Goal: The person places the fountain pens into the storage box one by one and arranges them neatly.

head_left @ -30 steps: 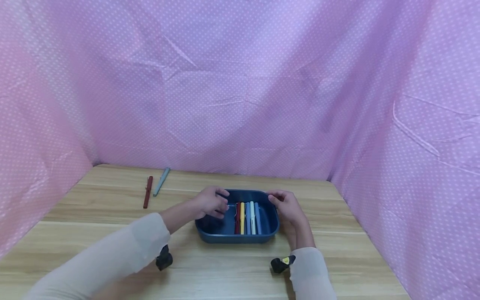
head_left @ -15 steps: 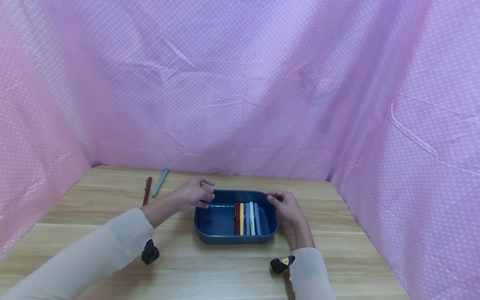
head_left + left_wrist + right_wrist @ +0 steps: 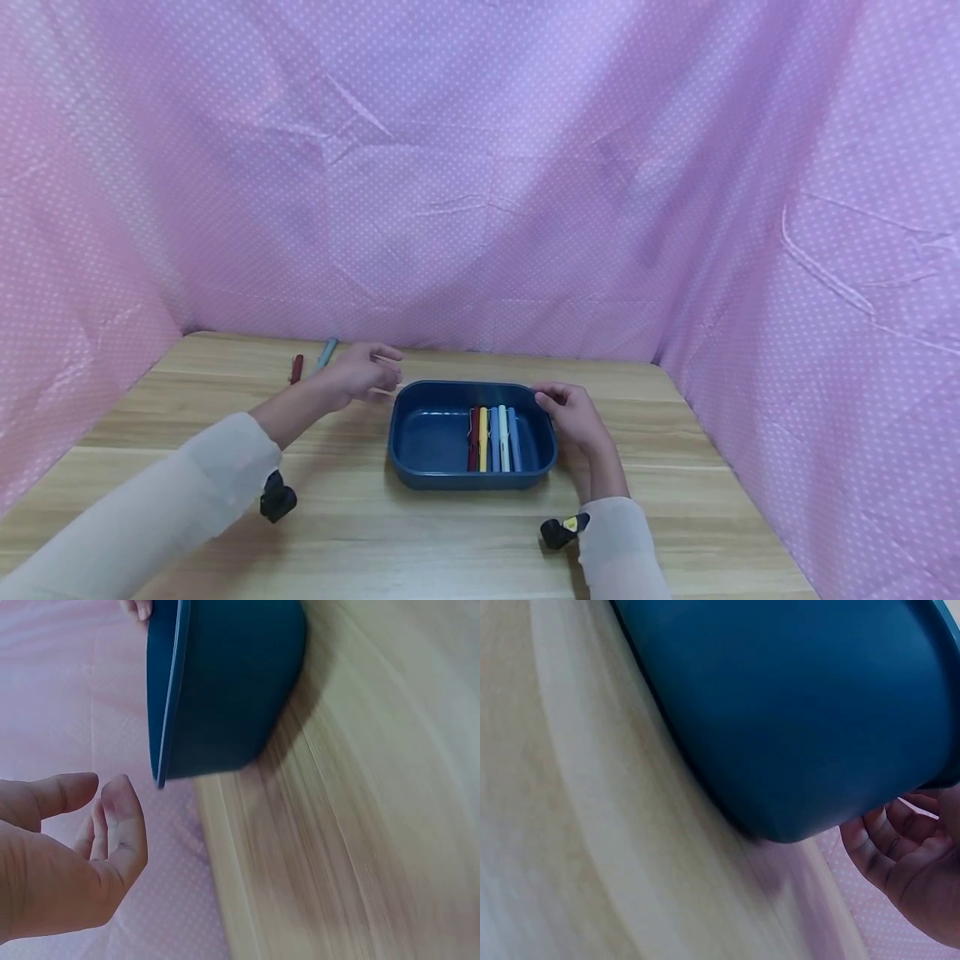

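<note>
A dark blue box stands on the table. Inside it, several pens lie side by side toward the right: a dark red pen, a yellow pen, blue ones and a pale mint one. My right hand grips the rim at the far right corner, its fingers outside the wall in the right wrist view. My left hand is in the air left of the box, holding nothing, fingers loosely bent. Beyond it lie another red pen and a grey-blue pen, both partly hidden by the left hand and forearm.
The wooden table ends at a pink dotted cloth that hangs at the back and both sides. A black wrist camera sits at the left sleeve, and another camera at the right sleeve.
My left hand has come out from over the box and moved left, toward the two loose pens, its arm now covering part of them. The right hand stays on the rim.
</note>
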`<action>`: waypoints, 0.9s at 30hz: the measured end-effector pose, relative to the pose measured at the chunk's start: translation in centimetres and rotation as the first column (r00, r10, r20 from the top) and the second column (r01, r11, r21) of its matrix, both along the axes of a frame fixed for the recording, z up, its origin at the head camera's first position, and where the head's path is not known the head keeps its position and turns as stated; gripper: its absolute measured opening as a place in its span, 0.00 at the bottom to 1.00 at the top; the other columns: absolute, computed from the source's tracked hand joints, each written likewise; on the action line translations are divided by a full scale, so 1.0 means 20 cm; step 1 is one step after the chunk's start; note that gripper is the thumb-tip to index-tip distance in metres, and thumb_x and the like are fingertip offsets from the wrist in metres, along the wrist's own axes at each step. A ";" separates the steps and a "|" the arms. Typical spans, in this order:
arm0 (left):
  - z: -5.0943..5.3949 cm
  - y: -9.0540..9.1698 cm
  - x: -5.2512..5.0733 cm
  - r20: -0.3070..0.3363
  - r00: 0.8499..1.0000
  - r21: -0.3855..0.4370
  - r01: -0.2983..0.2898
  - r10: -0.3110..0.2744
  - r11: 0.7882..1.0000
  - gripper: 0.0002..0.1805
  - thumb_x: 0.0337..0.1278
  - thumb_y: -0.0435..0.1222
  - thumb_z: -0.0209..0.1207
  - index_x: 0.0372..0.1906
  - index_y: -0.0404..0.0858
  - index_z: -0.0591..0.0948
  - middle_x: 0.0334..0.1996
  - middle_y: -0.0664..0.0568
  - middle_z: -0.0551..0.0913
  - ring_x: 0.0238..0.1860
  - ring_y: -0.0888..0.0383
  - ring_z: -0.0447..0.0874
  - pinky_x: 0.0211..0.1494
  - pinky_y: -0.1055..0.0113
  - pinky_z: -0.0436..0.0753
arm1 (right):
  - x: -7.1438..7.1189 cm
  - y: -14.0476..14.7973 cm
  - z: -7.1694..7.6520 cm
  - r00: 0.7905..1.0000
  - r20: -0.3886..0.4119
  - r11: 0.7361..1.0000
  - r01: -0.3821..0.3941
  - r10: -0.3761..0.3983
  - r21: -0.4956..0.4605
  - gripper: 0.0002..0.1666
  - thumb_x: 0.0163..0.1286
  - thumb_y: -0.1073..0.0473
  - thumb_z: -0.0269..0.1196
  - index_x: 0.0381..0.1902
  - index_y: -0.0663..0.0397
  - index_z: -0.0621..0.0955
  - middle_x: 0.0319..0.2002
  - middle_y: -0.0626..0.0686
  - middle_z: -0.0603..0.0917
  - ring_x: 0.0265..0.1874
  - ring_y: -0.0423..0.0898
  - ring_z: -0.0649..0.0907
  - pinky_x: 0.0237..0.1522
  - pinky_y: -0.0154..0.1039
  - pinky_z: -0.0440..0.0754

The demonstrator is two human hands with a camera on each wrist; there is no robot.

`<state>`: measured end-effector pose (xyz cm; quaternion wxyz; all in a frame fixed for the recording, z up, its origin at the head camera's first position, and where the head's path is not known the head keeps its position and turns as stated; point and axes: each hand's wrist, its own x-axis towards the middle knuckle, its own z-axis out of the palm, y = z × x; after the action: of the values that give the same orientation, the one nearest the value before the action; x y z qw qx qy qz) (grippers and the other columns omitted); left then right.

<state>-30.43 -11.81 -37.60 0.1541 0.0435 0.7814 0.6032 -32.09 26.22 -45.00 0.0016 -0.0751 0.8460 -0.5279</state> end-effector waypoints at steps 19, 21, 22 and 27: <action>-0.07 -0.25 -0.01 -0.005 0.996 0.007 -0.089 0.089 0.996 0.31 0.72 0.29 0.56 0.74 0.27 0.61 0.64 0.32 0.74 0.45 0.55 0.82 0.60 0.53 0.84 | 0.00 0.00 -0.01 1.000 -0.008 1.000 0.003 -0.003 0.008 0.15 0.80 0.58 0.57 0.58 0.56 0.84 0.53 0.56 0.85 0.50 0.50 0.80 0.55 0.43 0.82; -0.07 -0.27 -0.01 0.001 0.995 0.008 -0.099 0.099 0.995 0.31 0.72 0.29 0.55 0.74 0.27 0.60 0.63 0.32 0.74 0.46 0.54 0.82 0.61 0.53 0.83 | 0.00 0.00 -0.01 1.000 -0.005 1.000 0.010 -0.009 0.007 0.15 0.80 0.58 0.57 0.58 0.56 0.84 0.53 0.56 0.85 0.51 0.50 0.81 0.56 0.44 0.82; -0.08 -0.27 -0.01 0.002 0.995 0.005 -0.104 0.104 0.995 0.31 0.72 0.28 0.55 0.74 0.27 0.60 0.62 0.32 0.75 0.48 0.53 0.82 0.61 0.53 0.83 | 0.00 0.00 -0.01 1.000 -0.006 1.000 0.011 -0.011 0.007 0.15 0.80 0.58 0.57 0.58 0.56 0.84 0.53 0.56 0.85 0.52 0.50 0.81 0.57 0.45 0.82; -0.09 -0.33 -0.02 -0.006 0.992 -0.013 -0.123 0.123 0.992 0.31 0.72 0.29 0.54 0.75 0.26 0.59 0.61 0.32 0.76 0.54 0.47 0.80 0.63 0.52 0.82 | 0.00 0.00 0.00 1.000 -0.016 1.000 0.010 -0.010 0.008 0.15 0.80 0.59 0.58 0.58 0.56 0.84 0.53 0.56 0.85 0.53 0.50 0.81 0.60 0.48 0.81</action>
<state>-30.76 -18.47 -39.41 0.1147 -0.0042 0.7869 0.6063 -32.05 26.18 -45.08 -0.0074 -0.0752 0.8484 -0.5239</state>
